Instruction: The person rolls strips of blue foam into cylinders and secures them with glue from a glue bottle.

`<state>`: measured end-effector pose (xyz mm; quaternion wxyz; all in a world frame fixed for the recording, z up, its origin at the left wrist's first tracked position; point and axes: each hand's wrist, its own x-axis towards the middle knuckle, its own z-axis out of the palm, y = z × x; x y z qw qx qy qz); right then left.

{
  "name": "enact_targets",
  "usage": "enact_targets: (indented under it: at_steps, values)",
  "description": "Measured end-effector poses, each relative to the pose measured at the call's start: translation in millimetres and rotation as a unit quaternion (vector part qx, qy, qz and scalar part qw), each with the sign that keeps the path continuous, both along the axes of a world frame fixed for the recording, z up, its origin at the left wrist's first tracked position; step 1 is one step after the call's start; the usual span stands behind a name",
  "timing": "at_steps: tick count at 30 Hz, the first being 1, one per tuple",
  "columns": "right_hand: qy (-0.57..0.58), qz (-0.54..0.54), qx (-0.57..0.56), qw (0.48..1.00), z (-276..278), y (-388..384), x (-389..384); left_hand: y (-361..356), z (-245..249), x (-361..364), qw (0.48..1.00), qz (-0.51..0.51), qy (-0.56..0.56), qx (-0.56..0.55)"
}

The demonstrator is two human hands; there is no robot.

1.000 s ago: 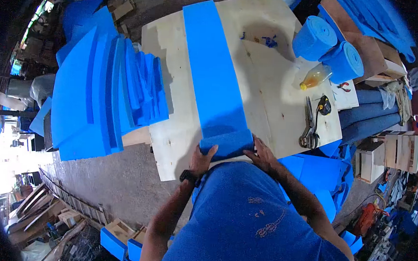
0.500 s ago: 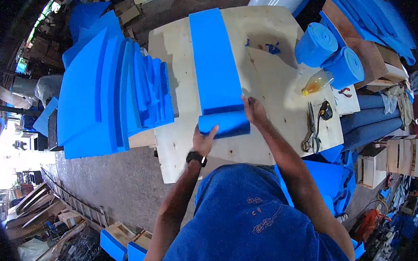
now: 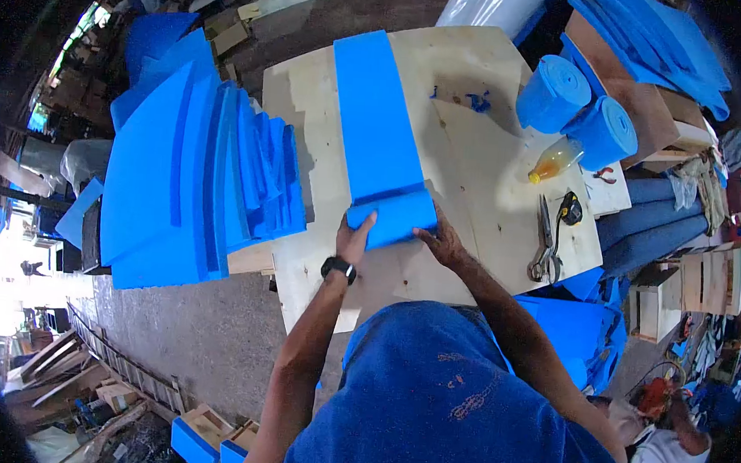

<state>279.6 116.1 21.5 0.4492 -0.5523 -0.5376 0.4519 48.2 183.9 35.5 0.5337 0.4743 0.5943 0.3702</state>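
A long strip of blue foam (image 3: 378, 113) lies flat on the wooden table (image 3: 480, 238). Its near end is wound into a roll (image 3: 395, 219), which sits close to the table's front. My left hand (image 3: 356, 235) grips the left end of this roll, thumb on top. At the right end, my right hand (image 3: 445, 239) is closed around it, thumb against the near side. The fingers behind the roll are partly hidden.
Layered blue foam sheets (image 3: 196, 170) stand at the left. Two finished foam rolls (image 3: 555, 94), a bottle (image 3: 555, 160), scissors (image 3: 545, 242), a tape measure (image 3: 570, 208) and red-handled pliers (image 3: 604, 174) are at the right. Another person (image 3: 671, 454) is at the lower right.
My right hand has come down from the strip's right edge onto the roll's right end. My left hand stays at the left end. Another person has appeared at the lower right.
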Motion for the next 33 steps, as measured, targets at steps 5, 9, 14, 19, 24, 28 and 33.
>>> enact_targets:
  at_steps: [5, 9, 14, 19, 24, 28, 33]
  values:
    - [-0.017, 0.048, -0.112, 0.992, 14.5, -62.1, 10.5, -69.0, 17.0, -27.4, 0.99, -0.139, -0.023, -0.015]
    - [-0.114, 0.085, -0.195, 0.971, 34.0, -111.8, 22.1, -126.5, 26.1, -45.5, 0.966, -0.219, -0.028, -0.137]
    - [-0.23, 0.066, -0.108, 0.965, 17.0, -87.9, 16.3, -140.1, 25.8, -34.1, 0.978, -0.171, -0.037, -0.11]
    - [-0.4, -0.043, 0.068, 0.913, -80.6, 3.2, 21.8, -84.5, 15.3, -11.0, 0.998, -0.052, -0.024, -0.03]
    - [-0.326, -0.117, -0.143, 0.927, 12.5, 88.0, 13.9, -29.2, 0.2, 5.6, 0.994, -0.058, -0.062, 0.064]
    - [-0.265, -0.109, 0.007, 0.958, -83.8, 120.0, 44.1, -19.5, 8.4, 1.2, 0.996, -0.052, -0.056, 0.041]
    - [-0.126, -0.003, 0.013, 0.992, -51.8, 32.1, 45.1, -12.7, -3.1, 11.5, 1.0, 0.014, -0.017, -0.012]
